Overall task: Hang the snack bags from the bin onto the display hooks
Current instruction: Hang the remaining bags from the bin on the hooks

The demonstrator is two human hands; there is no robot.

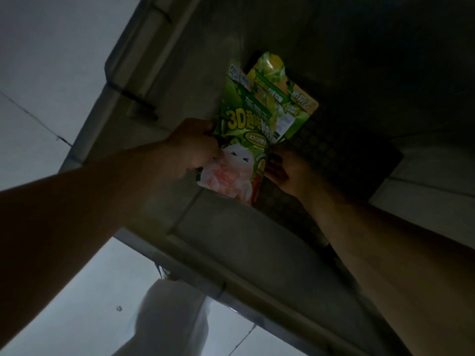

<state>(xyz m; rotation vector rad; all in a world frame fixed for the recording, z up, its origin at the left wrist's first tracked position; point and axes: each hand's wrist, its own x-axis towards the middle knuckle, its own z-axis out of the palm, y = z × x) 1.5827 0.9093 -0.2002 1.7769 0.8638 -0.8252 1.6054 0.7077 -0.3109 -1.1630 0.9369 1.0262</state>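
Bags and hands crowd the left of the bin, and the right side has room.

The tall grey walls of the bin stand all around. The left hand holds the front snack bag by its left edge, close to the left wall, so it is tight there. The right hand is at the bag's right edge. The back snack bag sits partly behind the front one. To the right, the dark bin floor is bare.
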